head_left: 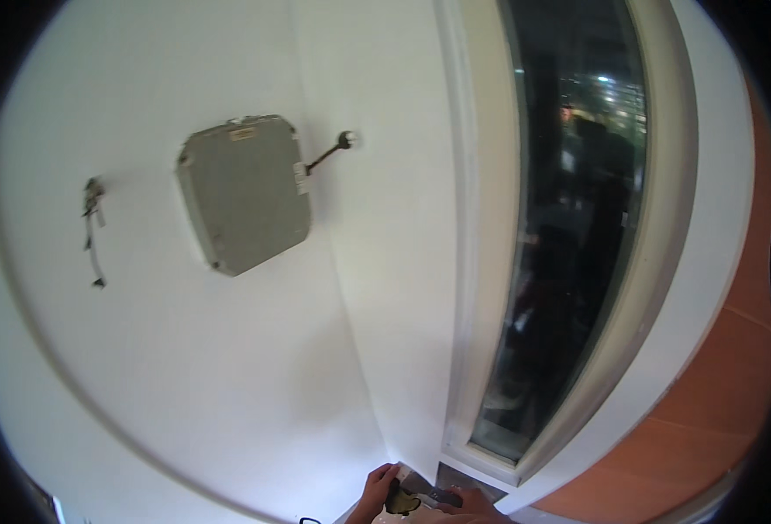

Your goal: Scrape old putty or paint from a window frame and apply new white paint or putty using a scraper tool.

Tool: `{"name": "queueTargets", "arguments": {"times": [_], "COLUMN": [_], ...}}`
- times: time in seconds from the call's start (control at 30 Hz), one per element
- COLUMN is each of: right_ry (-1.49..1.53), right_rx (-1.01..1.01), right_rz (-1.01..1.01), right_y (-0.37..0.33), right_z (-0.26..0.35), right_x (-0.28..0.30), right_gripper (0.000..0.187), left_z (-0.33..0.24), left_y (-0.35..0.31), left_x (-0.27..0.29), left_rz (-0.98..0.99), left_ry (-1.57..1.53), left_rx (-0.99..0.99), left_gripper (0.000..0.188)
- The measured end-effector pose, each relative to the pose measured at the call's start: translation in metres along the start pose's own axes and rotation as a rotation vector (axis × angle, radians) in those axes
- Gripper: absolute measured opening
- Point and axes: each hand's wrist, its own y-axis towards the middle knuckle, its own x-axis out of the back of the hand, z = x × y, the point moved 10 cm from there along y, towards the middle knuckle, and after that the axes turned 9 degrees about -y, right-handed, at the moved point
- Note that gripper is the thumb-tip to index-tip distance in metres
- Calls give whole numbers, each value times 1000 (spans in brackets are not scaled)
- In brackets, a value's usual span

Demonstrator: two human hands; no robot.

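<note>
At the lower edge, my left hand point(375, 492) is closed, its fingertips at a small pale patch beside a flat grey piece; what it holds is hard to make out. My right hand point(477, 501) is wrapped round the dark handle of what looks like a putty knife point(446, 498), with a flat grey part reaching toward my left fingers. Between and below the hands is a dark and yellowish thing point(400, 499), too small to identify. Both hands are low, near where the two white wall faces meet.
A grey box-shaped panel point(250, 196) is fixed to the white wall point(228, 367), with a short dark cable point(326, 155) running to the wall. Loose wires point(94, 231) hang at left. A tall dark window point(578, 227) in a pale frame is at right, with orange-brown surfacing point(700, 419) beyond.
</note>
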Motion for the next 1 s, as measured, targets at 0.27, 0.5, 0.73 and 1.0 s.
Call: {"name": "queueTargets", "arguments": {"times": [0.27,0.5,0.73,1.0], "right_ry": [184,360,572,149], "right_rx": [252,375,330,351], "right_rz": [30,178,258,205], "right_y": [-17,-87,-147,-204], "right_z": [1,-38,-60,-36], "right_x": [-13,-61,-88,-21], "right_gripper": [39,24,29,32], "left_z": [18,27,31,48], "left_y": [-63,-157,-239,-283], "left_x": [-13,-56,-46,-66], "left_rz": [-63,-60,-363,-407], "left_ry": [-125,-115,-32,63], "left_rx": [96,55,-169,-137], "left_gripper": [34,33,19,22]}}
